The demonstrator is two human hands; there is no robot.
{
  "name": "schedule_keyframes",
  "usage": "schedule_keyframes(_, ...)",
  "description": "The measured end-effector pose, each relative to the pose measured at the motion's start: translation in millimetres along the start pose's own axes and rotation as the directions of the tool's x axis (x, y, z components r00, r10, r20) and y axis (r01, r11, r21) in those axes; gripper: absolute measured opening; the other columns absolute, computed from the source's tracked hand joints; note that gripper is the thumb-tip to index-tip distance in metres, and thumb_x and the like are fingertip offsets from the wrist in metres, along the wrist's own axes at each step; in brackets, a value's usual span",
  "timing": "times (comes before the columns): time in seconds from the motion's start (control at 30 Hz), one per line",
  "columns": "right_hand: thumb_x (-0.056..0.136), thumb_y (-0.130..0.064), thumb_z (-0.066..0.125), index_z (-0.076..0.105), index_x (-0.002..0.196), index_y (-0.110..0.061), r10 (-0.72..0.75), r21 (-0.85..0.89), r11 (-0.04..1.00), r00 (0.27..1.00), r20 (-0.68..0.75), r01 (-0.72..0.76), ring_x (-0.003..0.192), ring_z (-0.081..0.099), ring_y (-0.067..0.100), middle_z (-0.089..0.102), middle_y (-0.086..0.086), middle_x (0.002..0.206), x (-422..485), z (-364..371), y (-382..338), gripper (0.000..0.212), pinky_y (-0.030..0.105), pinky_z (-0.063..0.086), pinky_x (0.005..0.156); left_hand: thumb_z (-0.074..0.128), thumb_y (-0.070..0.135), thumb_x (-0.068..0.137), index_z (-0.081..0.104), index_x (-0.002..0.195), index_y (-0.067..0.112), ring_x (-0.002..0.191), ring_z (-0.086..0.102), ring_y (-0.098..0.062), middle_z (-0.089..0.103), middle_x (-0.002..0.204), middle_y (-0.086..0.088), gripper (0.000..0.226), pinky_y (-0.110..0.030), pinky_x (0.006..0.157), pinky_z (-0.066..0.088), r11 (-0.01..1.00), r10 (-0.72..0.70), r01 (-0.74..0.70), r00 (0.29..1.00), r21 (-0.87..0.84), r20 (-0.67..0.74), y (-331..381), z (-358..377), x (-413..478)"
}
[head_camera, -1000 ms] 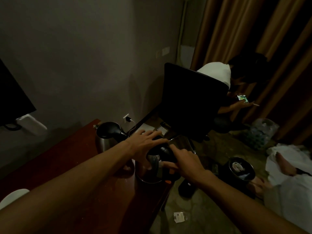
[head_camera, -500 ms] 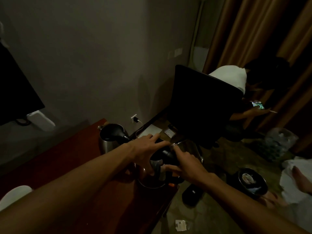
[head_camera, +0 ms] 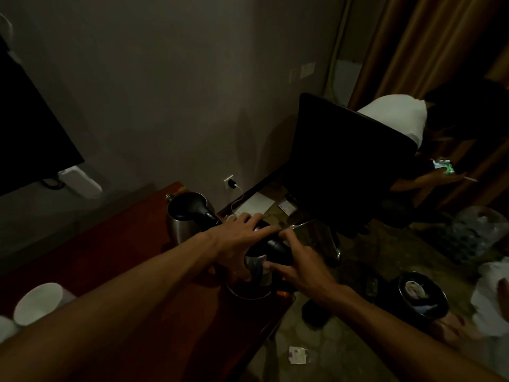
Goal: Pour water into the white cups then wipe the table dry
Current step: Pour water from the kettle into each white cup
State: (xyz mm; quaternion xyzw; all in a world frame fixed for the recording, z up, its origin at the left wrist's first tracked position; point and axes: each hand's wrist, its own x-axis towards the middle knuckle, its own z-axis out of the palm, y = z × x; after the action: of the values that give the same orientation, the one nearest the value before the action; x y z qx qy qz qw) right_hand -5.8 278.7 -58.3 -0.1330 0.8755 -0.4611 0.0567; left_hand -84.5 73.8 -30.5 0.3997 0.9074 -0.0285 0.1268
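Kettle (head_camera: 254,274) stood at counter (head_camera: 124,244) right edge, between hands. Left hand (head_camera: 237,238) lay across top, fingers (head_camera: 264,230) spread, holding nothing. Right hand (head_camera: 300,266) curled round handle. Cups (head_camera: 38,301) stood well apart, near-left, past left forearm.

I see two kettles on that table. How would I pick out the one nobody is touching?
Follow the reddish-brown table to its far end, by the wall socket. The steel kettle with the dark top stands there untouched, nearest the wall; the nearer kettle sits at the table's edge under the left hand and right hand.
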Motion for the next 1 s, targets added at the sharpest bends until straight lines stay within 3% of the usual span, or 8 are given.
schedule_keyframes(0.27,0.084,-0.022,0.079,0.048,0.126,-0.024,-0.017,0.190,0.981,0.997,-0.072,0.030,0.109,0.067,0.009,0.064,-0.004,0.126,-24,10,-2,0.052,0.037,0.060,0.085,0.083,0.067,0.058,-0.008,0.145,0.048,0.131,0.034,-0.034,0.020,0.151,-0.010,0.127,-0.052,0.103,0.045,0.997,-0.025,0.024,1.000,0.070,0.011,21,0,-16)
schedule_keyframes(0.53,0.083,-0.021,0.080,0.051,0.126,-0.023,-0.048,0.196,0.978,0.993,-0.109,0.069,0.112,0.064,0.003,0.063,-0.011,0.126,-58,23,-7,0.052,0.031,0.058,0.090,0.082,0.070,0.057,-0.006,0.148,0.050,0.128,0.037,-0.031,0.023,0.149,-0.008,0.128,-0.046,0.102,0.041,0.999,-0.023,0.026,0.998,0.046,-0.053,40,18,-41)
schedule_keyframes(0.7,0.082,-0.024,0.081,0.053,0.127,-0.022,-0.069,0.232,0.969,0.993,-0.092,0.089,0.114,0.063,0.007,0.062,-0.010,0.126,-76,38,-16,0.053,0.032,0.058,0.090,0.081,0.071,0.056,-0.002,0.149,0.047,0.135,0.032,-0.036,0.019,0.154,-0.009,0.127,-0.051,0.106,0.037,0.997,-0.071,0.072,0.996,0.028,-0.052,50,29,-69)
schedule_keyframes(0.9,0.082,-0.034,0.082,0.053,0.126,-0.032,-0.110,0.250,0.961,0.993,-0.043,0.118,0.108,0.066,0.004,0.064,-0.019,0.121,-88,74,-33,0.053,0.024,0.058,0.082,0.084,0.066,0.059,-0.002,0.149,0.045,0.139,0.027,-0.035,0.012,0.158,-0.007,0.126,-0.052,0.110,0.034,0.988,-0.154,0.154,0.988,-0.027,0.010,56,33,-128)
schedule_keyframes(1.0,0.082,-0.038,0.082,0.051,0.129,-0.031,-0.133,0.253,0.958,0.991,-0.010,0.131,0.108,0.067,0.007,0.066,-0.014,0.122,-92,96,-41,0.057,0.028,0.060,0.082,0.083,0.066,0.063,0.000,0.152,0.041,0.140,0.025,-0.034,0.011,0.160,-0.008,0.124,-0.050,0.112,0.034,0.979,-0.203,0.204,0.978,-0.017,0.043,56,35,-159)
